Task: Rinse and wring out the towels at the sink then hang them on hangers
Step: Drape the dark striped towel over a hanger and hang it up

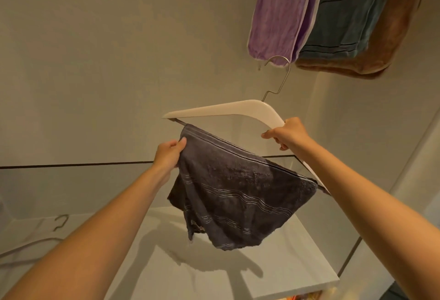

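— So, what are the hands gripping?
— Right hand [287, 133] is curling round one arm of the white hanger [228, 109], mid-frame; left hand [167, 154] is pinching an edge of the grey towel [233, 195].
— Anything getting hidden?
— The towel is covering most of the hanger's lower bar, and the right forearm is crossing its far end. Upper right, the frame's edge is cutting off three hanging towels [345, 13].
— And the grey one?
— It is draping over that bar, dark and thinly striped.

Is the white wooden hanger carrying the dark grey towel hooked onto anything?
No, the white hanger is held up by the right hand gripping one end, its metal hook catching nothing.
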Available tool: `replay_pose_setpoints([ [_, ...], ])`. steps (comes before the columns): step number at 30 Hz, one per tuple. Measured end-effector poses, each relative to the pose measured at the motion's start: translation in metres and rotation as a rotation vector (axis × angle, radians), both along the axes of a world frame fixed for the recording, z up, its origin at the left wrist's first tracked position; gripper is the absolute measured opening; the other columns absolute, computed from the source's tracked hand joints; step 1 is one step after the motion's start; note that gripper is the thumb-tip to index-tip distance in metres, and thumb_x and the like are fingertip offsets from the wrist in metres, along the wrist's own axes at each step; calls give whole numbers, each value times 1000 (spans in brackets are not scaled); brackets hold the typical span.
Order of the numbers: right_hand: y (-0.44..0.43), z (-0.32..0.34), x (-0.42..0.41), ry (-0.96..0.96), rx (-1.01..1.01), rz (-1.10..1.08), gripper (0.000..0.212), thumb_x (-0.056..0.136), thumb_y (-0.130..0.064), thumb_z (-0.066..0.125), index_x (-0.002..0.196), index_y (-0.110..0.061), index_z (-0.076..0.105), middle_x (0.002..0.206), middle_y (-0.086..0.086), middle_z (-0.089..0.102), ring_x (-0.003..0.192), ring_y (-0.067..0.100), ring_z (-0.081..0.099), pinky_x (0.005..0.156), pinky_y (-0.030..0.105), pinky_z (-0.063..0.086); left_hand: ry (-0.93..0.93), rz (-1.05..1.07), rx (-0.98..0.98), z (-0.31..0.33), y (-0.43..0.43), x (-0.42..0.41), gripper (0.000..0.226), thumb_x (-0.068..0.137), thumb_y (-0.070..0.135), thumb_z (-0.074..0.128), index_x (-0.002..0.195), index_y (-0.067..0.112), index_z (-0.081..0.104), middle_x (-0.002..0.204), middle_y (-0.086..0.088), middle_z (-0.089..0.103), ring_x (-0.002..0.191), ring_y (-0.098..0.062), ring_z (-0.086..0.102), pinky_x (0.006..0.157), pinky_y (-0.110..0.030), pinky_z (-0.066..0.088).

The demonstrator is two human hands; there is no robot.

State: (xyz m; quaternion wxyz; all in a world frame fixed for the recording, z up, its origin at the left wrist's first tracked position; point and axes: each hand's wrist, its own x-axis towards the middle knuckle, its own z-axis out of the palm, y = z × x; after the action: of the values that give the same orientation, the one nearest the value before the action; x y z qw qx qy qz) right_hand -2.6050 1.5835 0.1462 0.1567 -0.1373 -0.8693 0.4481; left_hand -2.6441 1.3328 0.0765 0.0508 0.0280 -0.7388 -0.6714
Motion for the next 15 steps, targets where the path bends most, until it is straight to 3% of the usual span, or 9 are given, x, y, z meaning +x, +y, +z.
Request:
replay_pose_setpoints([
  [4,-4,3,1,5,113,15,26,76,-14,74,90,1,59,70,12,54,50,19,47,45,28,42,99,58,274,39,7,-13,20,92,14,55,106,4,64,93,-6,60,86,-14,54,71,-24,44],
  [7,-7,4,2,-3,114,13,28,78,-14,73,93,5,60,66,10,51,48,19,44,42,27,39,-14,12,417,52,1,-24,17,89,1,48,80,5,61,64,0,60,67,-10,50,59,-17,40],
  [9,-8,4,4,-18,73,19,28,78,-13,72,93,7,60,59,8,47,47,18,41,42,25,35,-74,-1,376,49,-5,-24,23,88,-2,45,71,8,55,54,-1,57,61,-11,46,53,-16,37],
  [12,-14,1,7,-64,74,57,25,79,-12,71,91,4,56,60,8,46,48,18,41,42,25,35,-33,107,166,39,-4,-23,18,87,-6,53,103,-3,62,90,-15,62,84,-24,59,62,-22,44],
  [15,-20,-2,6,-59,131,62,24,78,-13,71,89,1,55,62,7,46,48,18,42,41,24,36,-91,277,272,34,-10,-24,33,77,-6,67,110,-9,59,113,-21,62,94,-26,61,78,-30,49],
])
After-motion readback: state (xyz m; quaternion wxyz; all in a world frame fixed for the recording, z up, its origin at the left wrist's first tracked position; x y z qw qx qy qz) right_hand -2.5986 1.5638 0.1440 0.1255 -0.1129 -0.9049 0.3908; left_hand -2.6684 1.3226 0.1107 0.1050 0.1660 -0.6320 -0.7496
